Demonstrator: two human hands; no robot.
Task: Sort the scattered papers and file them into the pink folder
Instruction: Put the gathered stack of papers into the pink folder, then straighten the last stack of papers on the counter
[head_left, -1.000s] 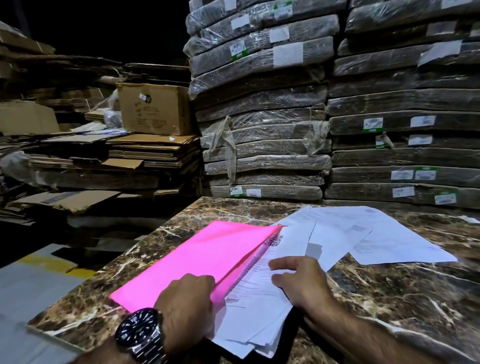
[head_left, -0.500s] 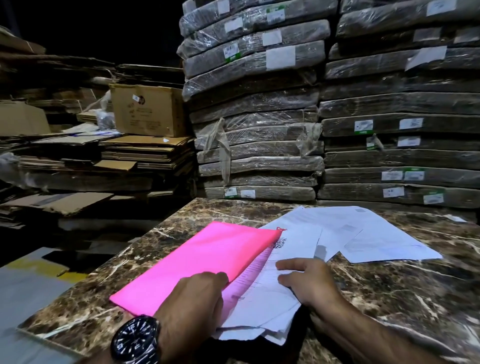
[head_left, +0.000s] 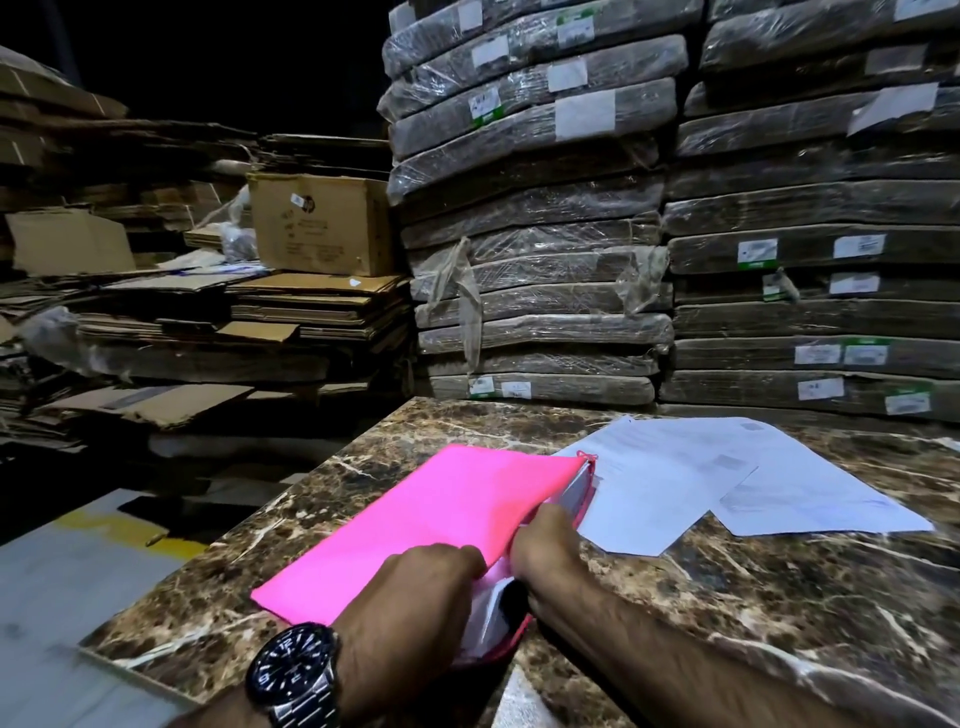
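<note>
Pushed into the pink folder (head_left: 431, 519) since a second ago: papers (head_left: 488, 618) that lay fanned out at its right side, now only white edges at the near end and the far corner. Cover lowered over them as well.

Nearest, on the left wrist, one wristwatch (head_left: 293, 675), dark dial, metal bracelet, markings too small to read. Just past it, left grip (head_left: 415, 587) curled on the near right edge of the folder's cover, pinching it. Touching it on the right, right grip (head_left: 545, 551), fingers tucked under the cover against the sheaf and hidden there, so cannot tell whether clenched or released. One folder only, lying flat and aslant by the near left corner of the table (head_left: 779, 623), brown marble pattern with pale veins.

Beyond, just beside the folder's far corner, loose sheets (head_left: 660, 488): at least two, overlapping, with faint print, unreadable.

Farther, behind the table, two stacks of wrapped bundles (head_left: 530, 260), flat, under clear film, with white labels and green-edged labels, text too small to read. Left of these, one upright cardboard box (head_left: 322, 223) with a small sticker and faint print, unreadable, set on piles of flattened cardboard (head_left: 208, 317). Low at the left, grey floor (head_left: 52, 597) with a yellow strip. Dim room, black beyond.
</note>
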